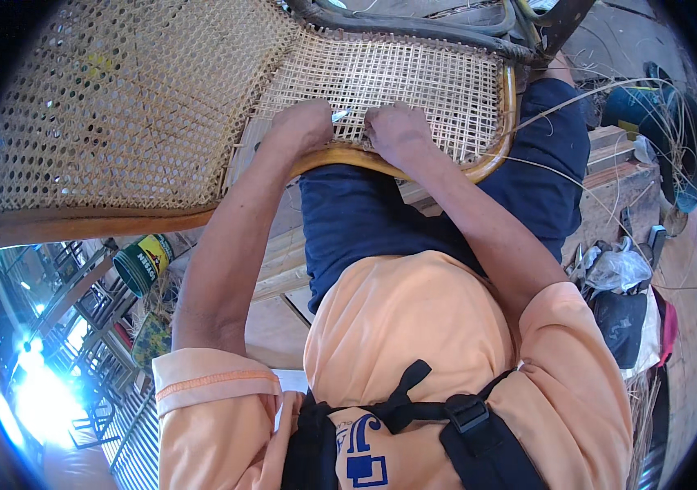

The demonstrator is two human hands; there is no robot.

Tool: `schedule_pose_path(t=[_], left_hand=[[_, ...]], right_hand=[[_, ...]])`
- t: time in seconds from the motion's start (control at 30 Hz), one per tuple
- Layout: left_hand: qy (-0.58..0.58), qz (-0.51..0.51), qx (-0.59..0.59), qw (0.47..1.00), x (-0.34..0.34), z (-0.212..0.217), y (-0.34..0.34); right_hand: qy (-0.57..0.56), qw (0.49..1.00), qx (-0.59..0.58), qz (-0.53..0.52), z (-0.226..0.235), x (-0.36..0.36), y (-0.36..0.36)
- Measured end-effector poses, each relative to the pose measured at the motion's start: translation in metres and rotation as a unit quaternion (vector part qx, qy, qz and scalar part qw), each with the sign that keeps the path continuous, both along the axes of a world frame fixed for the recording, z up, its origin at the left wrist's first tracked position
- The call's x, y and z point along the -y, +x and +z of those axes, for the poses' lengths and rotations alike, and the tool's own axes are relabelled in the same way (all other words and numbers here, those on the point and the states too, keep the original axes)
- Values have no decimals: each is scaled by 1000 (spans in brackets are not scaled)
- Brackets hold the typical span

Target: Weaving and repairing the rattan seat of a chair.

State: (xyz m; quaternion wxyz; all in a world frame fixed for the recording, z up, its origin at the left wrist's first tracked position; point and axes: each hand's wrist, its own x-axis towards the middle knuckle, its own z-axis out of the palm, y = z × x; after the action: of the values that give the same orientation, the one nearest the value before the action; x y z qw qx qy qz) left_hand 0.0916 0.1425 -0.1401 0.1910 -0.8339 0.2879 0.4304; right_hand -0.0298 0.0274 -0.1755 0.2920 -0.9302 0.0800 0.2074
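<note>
Cane seat [414, 82] half woven, open square mesh, resting on lap w/ curved wood rim [495, 159] toward the person. L hand [303, 126] closed on a small metal tool [342, 115], tip poking toward the R hand [397, 131]. R hand fingers curled down on the mesh, pinching at strands; exact grip can't tell. Hands close together, not touching. Finished cane back [120, 106] just left. Loose strands [593, 98] trail right, near blue bucket [638, 106].
</note>
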Motion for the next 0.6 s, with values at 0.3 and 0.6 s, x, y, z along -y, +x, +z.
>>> schedule_pose_path(t=[0.3, 0.6], left_hand=[[22, 39, -100, 994, 9, 1, 11], [80, 21, -46, 995, 25, 1, -2]], right_hand=[[154, 986, 51, -41, -23, 16, -7], [407, 900, 7, -154, -33, 32, -10]])
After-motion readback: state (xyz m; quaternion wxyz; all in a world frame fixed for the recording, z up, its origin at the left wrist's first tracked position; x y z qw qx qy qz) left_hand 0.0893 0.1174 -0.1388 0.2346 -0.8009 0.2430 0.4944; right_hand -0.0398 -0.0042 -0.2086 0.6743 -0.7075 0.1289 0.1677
